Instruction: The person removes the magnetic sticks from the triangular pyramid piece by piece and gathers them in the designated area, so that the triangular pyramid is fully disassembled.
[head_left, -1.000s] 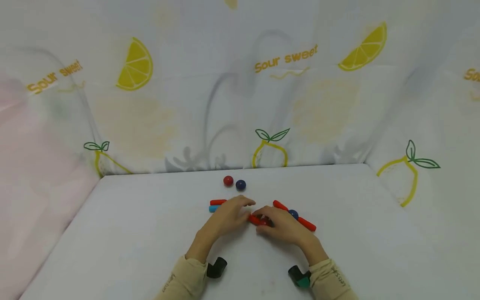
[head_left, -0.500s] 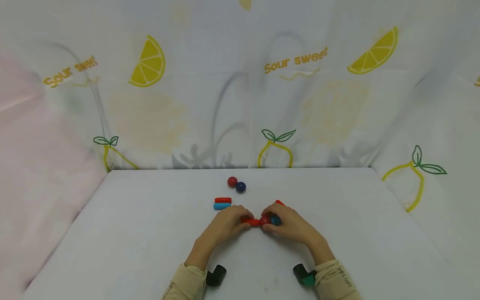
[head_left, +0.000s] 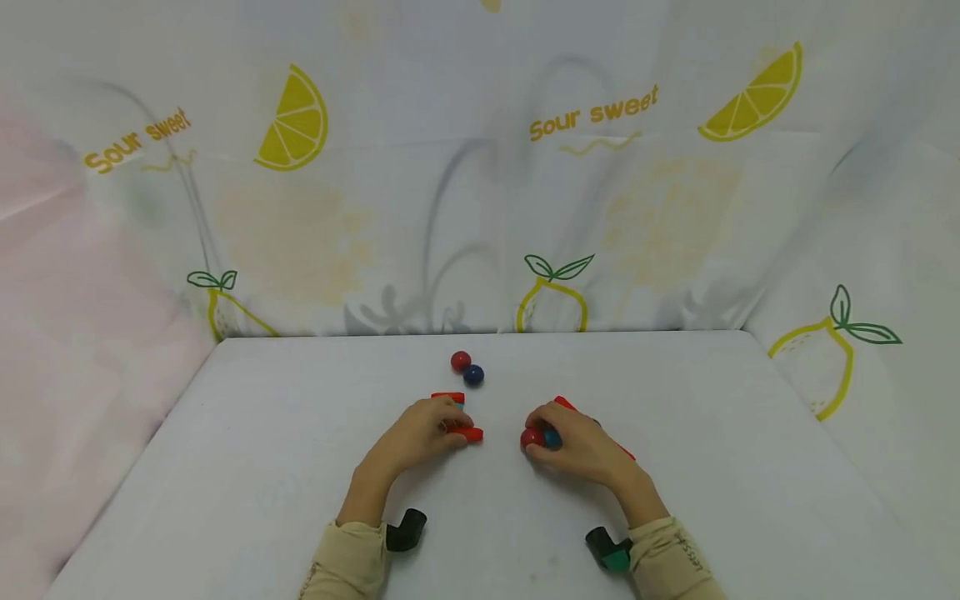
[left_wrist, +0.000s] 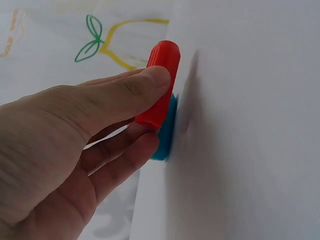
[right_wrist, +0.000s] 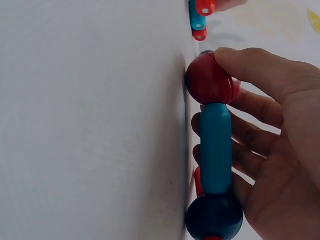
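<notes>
Now the left hand [head_left: 416, 429] has its grip on a red rod [head_left: 470, 434], pinched between thumb and fingers, left of the right hand [head_left: 581, 442]. Just to the far side of that rod lie a blue rod [left_wrist: 167, 132] and a second red rod [head_left: 448, 397], side by side on the worktop [head_left: 300, 500]. The right hand's grip holds a red ball [right_wrist: 207, 80], thumb against it; a teal rod [right_wrist: 216, 150] joins this to a navy ball [right_wrist: 214, 217]. Farther off, another red ball [head_left: 461, 361] sits close by a dark ball [head_left: 473, 375].
</notes>
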